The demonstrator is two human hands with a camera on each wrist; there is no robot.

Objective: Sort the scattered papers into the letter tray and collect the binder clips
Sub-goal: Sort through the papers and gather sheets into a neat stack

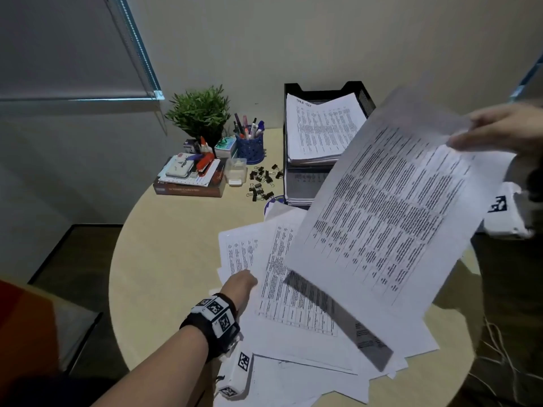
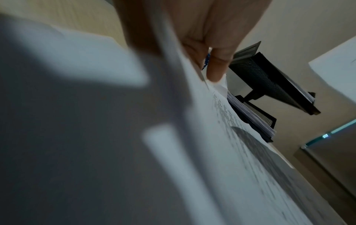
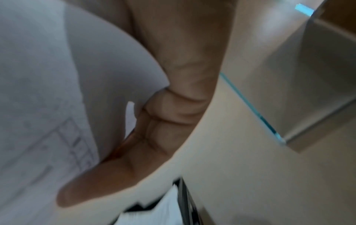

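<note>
You are holding a printed sheet (image 1: 379, 207) in your right hand (image 1: 499, 129), pinching its upper right corner between thumb and fingers; the right wrist view is showing the thumb (image 3: 108, 179) lying against the paper with the fingers curled behind it. The sheet is hanging tilted in the air above the table (image 1: 164, 259), overlapping the front of the black letter tray (image 1: 364, 96) in the head view and not resting in it. The tray is standing at the far right of the table, its upper tier already carrying a stack of printed pages (image 1: 320, 127) and its lower tier carrying more. Your left hand (image 1: 239, 284) is lying on the scattered papers (image 1: 296, 292) spread across the near side of the table; the left wrist view is showing a fingertip (image 2: 216, 73) pressing at a page edge while a lifted sheet runs between the fingers and the rest of the hand, but it is too blurred to tell whether the hand is clamped on that sheet. The binder clips (image 1: 263, 182) are lying loose on the table in a small cluster just left of the tray, near a clear plastic container (image 1: 236, 171) and a blue pen cup (image 1: 249, 145). A potted plant (image 1: 199, 113) and a stack of books (image 1: 191, 177) topped with small stationery are sitting further left.
</note>
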